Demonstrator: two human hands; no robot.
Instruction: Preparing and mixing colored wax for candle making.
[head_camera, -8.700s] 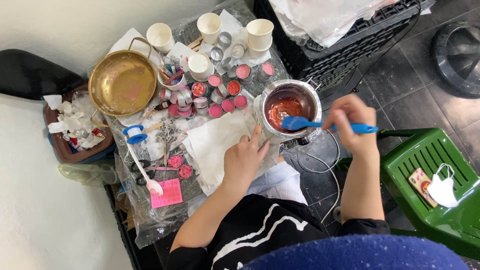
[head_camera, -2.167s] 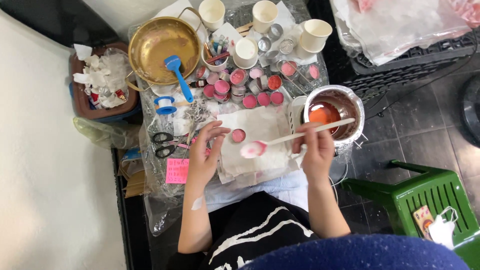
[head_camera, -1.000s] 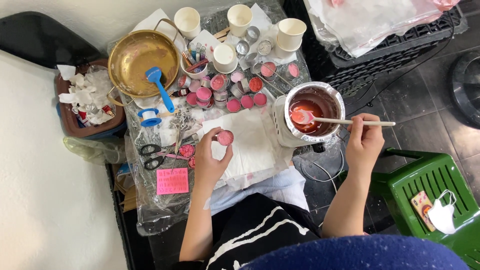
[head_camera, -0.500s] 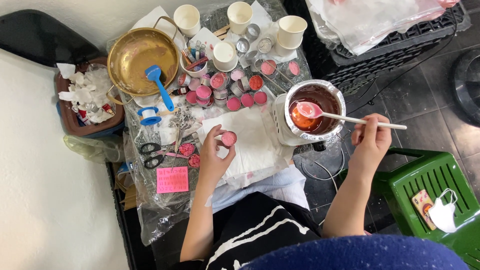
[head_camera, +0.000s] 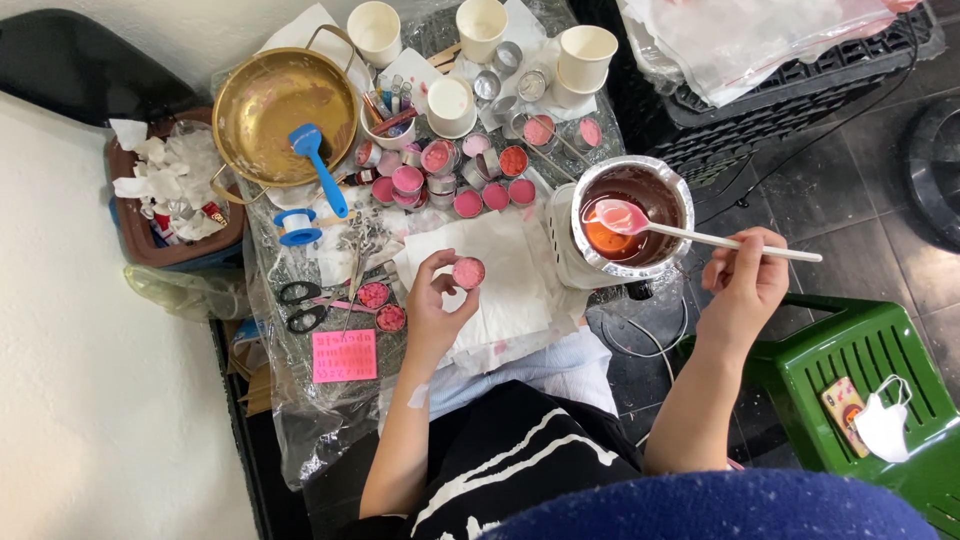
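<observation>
Seen from above, the left hand (head_camera: 432, 305) pinches a small pink-filled tin (head_camera: 468, 272) over white paper (head_camera: 505, 270). Well to its right, the right hand (head_camera: 745, 285) grips a long spoon (head_camera: 690, 232), its handle running leftward to a loaded bowl above the melting pot (head_camera: 630, 220).

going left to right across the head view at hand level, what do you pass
scissors → left hand holding a small pink-filled tin → melting pot with the spoon → right hand → green stool

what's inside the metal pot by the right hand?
The metal pot holds reddish-orange liquid and the pink bowl of the spoon that the right hand holds. The pot's bottom is covered.
</observation>
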